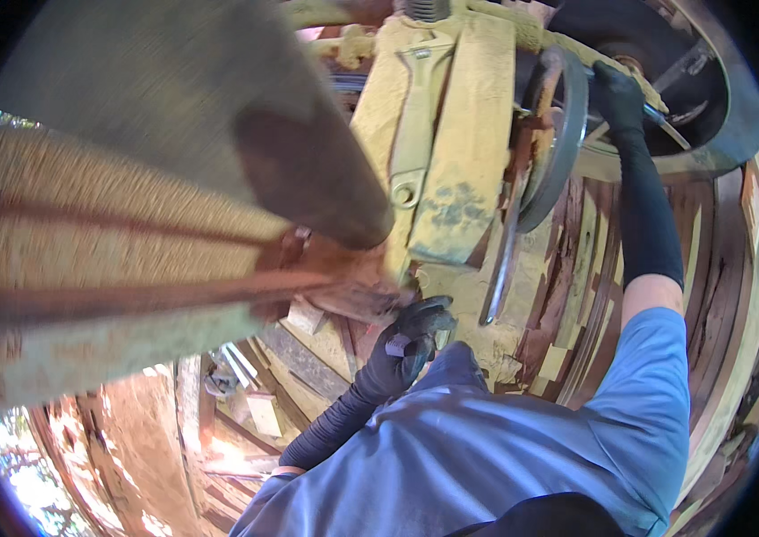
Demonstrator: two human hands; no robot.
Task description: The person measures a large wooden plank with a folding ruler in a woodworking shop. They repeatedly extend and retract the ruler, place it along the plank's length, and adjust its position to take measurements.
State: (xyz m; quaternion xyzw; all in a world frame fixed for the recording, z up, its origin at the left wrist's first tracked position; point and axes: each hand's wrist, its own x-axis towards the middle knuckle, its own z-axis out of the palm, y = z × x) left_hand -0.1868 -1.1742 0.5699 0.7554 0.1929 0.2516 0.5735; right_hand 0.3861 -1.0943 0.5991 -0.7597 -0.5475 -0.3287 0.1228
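Observation:
My right hand (617, 94), in a black glove and sleeve, is closed round a metal bar (657, 116) beside a large spoked wheel (741, 125). My left hand (413, 333), also black-gloved, is half curled with its fingers apart, just below a sawdust-covered machine frame (464, 152). I see nothing between its fingers. Near those fingers is the end of a reddish-brown wooden piece (366, 300). On the frame lies an adjustable wrench (417, 116), dusted the same yellow. Between my hands stands a narrow handwheel (567, 134), with a slim metal rod (503, 259) slanting down next to it.
A wide grey metal panel (155, 98) juts in from the upper left over a sawn timber face (111, 206). Below it runs a pale green beam (102, 349). Wood offcuts and long boards (711, 268) cover the ground on both sides of me.

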